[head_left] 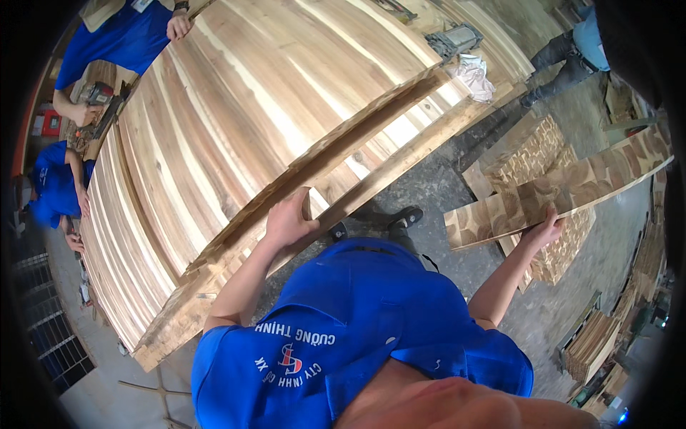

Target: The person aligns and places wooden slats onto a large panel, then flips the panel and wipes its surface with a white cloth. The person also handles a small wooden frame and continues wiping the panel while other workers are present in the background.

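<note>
My right hand (pixel 547 230) grips the lower edge of a long wooden board (pixel 514 204) with a rounded end-grain pattern. The board is held out to the right, above a stack of similar boards (pixel 536 154). At the near edge of a large striped wood panel (pixel 250 107), my left hand (pixel 288 220) is closed, with its thumb toward me. A bit of brown wood shows between thumb and fingers; whether it is a loose piece or part of the work below is unclear. The panel lies above a wooden ledge (pixel 400 161), with a long gap between them.
Two co-workers in blue stand along the panel's far left side; one has a hand on a power tool (pixel 96 96). A crumpled white cloth (pixel 473 77) and a grey metal fixture (pixel 454 41) sit at the far right corner. Stacked planks (pixel 592 347) stand lower right.
</note>
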Motion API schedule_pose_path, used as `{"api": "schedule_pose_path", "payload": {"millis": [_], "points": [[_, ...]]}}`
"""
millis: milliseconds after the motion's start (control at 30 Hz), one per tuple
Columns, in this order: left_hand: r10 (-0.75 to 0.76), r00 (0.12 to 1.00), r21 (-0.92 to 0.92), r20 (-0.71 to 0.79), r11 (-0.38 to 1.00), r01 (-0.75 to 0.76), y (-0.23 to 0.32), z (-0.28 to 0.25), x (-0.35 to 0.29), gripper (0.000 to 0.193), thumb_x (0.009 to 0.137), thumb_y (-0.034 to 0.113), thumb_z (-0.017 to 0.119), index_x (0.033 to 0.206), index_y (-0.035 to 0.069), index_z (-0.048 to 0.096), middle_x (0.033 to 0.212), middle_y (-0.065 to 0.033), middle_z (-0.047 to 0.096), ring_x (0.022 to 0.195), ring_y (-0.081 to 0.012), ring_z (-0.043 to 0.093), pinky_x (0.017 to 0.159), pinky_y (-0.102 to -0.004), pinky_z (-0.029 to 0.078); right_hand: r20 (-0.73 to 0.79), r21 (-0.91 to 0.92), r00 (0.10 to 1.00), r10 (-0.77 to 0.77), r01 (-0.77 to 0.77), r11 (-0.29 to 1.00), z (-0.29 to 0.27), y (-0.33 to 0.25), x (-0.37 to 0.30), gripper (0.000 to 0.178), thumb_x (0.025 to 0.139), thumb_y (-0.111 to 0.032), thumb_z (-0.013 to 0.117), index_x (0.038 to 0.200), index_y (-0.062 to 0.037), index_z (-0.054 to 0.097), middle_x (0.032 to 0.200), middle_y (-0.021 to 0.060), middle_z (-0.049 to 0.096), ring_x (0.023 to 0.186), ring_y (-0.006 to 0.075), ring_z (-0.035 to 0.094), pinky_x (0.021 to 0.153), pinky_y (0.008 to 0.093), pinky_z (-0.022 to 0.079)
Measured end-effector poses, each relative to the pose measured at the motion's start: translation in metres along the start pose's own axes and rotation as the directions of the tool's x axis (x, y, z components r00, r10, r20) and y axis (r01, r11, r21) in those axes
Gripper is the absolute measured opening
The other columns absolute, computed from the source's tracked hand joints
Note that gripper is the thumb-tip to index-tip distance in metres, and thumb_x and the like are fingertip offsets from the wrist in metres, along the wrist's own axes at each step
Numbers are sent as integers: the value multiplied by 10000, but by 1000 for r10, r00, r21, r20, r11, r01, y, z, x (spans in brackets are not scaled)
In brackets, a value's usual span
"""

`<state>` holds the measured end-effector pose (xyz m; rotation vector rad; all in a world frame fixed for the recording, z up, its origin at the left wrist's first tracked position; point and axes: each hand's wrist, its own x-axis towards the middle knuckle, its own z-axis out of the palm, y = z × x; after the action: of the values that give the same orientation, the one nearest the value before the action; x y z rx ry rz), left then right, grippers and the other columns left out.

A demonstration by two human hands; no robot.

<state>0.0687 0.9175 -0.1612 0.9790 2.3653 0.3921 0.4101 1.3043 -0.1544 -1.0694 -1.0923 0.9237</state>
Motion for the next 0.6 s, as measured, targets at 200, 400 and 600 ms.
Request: {"api": "schedule_pose_path", "payload": {"millis": [200, 400, 600], "points": [[443, 830, 174, -338, 896, -408, 42, 4, -3, 790, 682, 360, 714, 1335, 72, 377, 1343, -193, 419, 1265, -382, 373, 1044, -483, 329, 131, 256, 986, -101, 64, 965, 48, -69, -40, 394, 744, -63, 616, 1107, 63, 528, 1010, 163, 592, 866, 249, 611, 772, 365, 523], [697, 663, 236, -273, 716, -656, 191, -3, -3, 1033, 662, 522, 735, 1457, 161, 183, 1461, -283, 128, 1347, -481, 134, 1062, -620, 198, 232, 497, 947, -221, 80, 864, 98, -114, -69, 527, 726, -60, 618, 1214, 56, 454, 1122, 192, 548, 970, 284, 584, 841, 407, 511], [625, 744, -93, -237, 747, -658, 178, -33, -13, 1014, 537, 314, 732, 1433, 172, 279, 1250, -221, 433, 1182, -371, 389, 1005, -500, 349, 669, 739, 639, -379, -518, 431, 65, -139, -18, 756, 799, -375, 570, 1367, 24, 270, 1358, 225, 347, 1234, 370, 383, 969, 548, 403]]}}
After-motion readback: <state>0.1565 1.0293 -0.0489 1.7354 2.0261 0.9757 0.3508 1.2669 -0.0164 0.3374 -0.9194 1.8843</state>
